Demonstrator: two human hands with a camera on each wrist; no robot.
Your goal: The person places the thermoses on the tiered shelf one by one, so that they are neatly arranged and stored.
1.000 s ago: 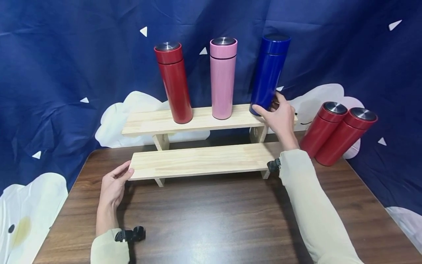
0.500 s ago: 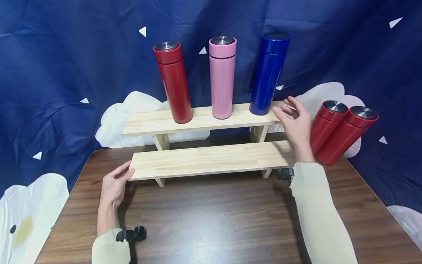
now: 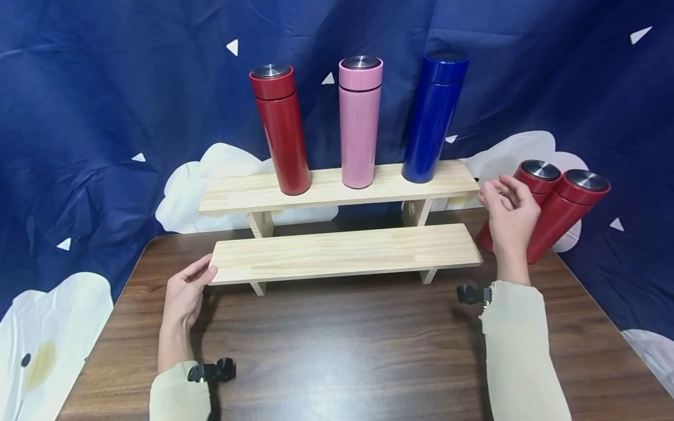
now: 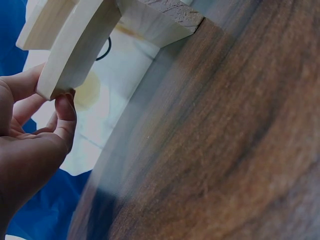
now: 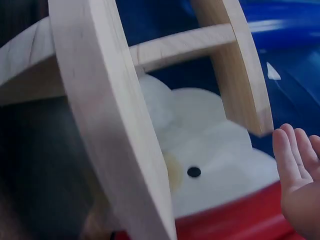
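Note:
My left hand (image 3: 181, 295) pinches the left end of the lower board of a two-step wooden shelf (image 3: 342, 252). The left wrist view shows its thumb and fingers on either side of the board's end (image 4: 75, 55). A red thermos (image 3: 284, 143), a pink thermos (image 3: 360, 131) and a blue thermos (image 3: 433, 120) stand upright along the upper board. My right hand (image 3: 511, 219) holds nothing, its fingers loosely bent, off the shelf's right end. Behind it are two red thermoses, one (image 3: 538, 182) partly hidden by the hand and the other (image 3: 566, 213) beside it.
The brown wooden tabletop (image 3: 337, 345) stretches in front of the shelf. A dark blue curtain (image 3: 158, 76) with white shapes hangs right behind. Black camera mounts (image 3: 212, 371) sit on both wrists.
My right hand has let go of the blue thermos and moved right and down, toward the two red thermoses. The left hand stays on the lower board.

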